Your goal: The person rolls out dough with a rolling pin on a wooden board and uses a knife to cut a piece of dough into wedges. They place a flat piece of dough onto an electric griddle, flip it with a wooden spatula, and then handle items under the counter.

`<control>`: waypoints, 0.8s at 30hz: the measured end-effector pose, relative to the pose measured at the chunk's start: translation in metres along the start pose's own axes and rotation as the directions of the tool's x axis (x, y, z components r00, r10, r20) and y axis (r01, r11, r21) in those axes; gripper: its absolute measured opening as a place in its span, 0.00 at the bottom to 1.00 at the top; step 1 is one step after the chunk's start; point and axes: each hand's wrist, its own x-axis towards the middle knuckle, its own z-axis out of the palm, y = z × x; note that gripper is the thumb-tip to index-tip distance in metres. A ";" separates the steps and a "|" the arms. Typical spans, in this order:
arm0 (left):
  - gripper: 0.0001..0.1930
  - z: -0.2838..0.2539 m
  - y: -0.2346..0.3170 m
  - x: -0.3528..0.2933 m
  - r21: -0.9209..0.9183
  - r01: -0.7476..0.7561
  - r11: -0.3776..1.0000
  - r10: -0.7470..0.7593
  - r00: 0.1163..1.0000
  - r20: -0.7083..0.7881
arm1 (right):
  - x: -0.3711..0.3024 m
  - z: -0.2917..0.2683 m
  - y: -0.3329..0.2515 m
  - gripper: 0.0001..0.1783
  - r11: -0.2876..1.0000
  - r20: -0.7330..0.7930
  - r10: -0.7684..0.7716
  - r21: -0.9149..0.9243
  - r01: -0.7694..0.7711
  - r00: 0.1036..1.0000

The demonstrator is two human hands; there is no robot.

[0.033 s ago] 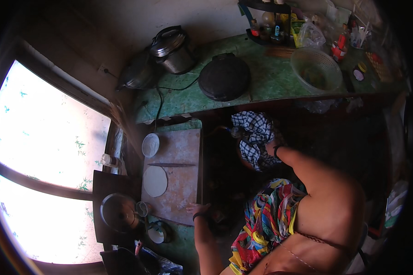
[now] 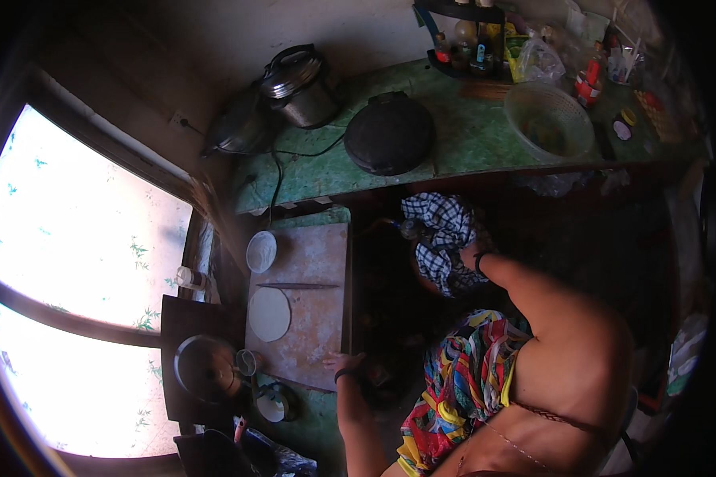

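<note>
My left hand (image 2: 344, 362) lies on the near right corner of a floury wooden board (image 2: 318, 318), fingers stretched out and nothing held. On that board are a round, flat sheet of dough (image 2: 270, 314), a thin rolling pin (image 2: 298, 286) and a white bowl (image 2: 261, 252). To the right, my right hand (image 2: 471, 253) grips a black-and-white checked cloth (image 2: 439, 219), its fingertips partly hidden in the folds. The cloth is bunched over something dark with a brownish edge, which I cannot make out. Beside it shows a small metal fitting (image 2: 410, 229).
Along the back runs a green counter (image 2: 318, 171) with a pressure cooker (image 2: 301, 91), a round black lidded pan (image 2: 390, 133), a plastic colander (image 2: 550, 123) and bottles. Left of the board are a round metal lid (image 2: 207, 368), a small glass (image 2: 247, 362) and a bright window (image 2: 79, 262).
</note>
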 end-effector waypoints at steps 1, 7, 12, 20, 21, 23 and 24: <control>0.68 0.001 -0.001 0.001 -0.004 -0.007 1.000 0.008 1.000 0.005 | -0.001 -0.004 0.001 0.17 0.999 0.012 -0.005 -0.037 0.005 1.000; 0.68 0.000 0.011 -0.001 -0.019 -0.050 0.999 0.051 0.998 0.022 | -0.005 -0.006 0.009 0.15 0.978 -0.124 -0.101 -0.193 0.075 0.987; 0.68 -0.003 -0.001 -0.010 -0.020 -0.030 0.999 0.030 0.999 0.013 | 0.052 0.040 0.001 0.15 0.989 -0.096 -0.058 -0.139 0.044 0.994; 0.68 -0.011 0.014 -0.011 0.019 -0.019 1.000 0.018 0.999 0.041 | 0.027 0.021 -0.005 0.15 0.964 -0.059 -0.081 -0.258 0.063 0.995; 0.68 -0.012 0.014 -0.011 0.022 -0.023 0.999 0.022 0.999 0.035 | 0.021 0.015 -0.003 0.15 0.961 -0.064 -0.080 -0.268 0.060 0.995; 0.68 -0.007 0.005 -0.006 0.057 0.019 0.998 -0.021 0.999 0.030 | 0.017 0.007 -0.008 0.15 0.952 -0.069 -0.095 -0.298 0.070 0.993; 0.68 -0.004 0.000 -0.003 0.056 0.023 0.998 -0.025 0.999 0.030 | 0.015 0.003 -0.010 0.15 0.948 -0.071 -0.102 -0.311 0.075 0.992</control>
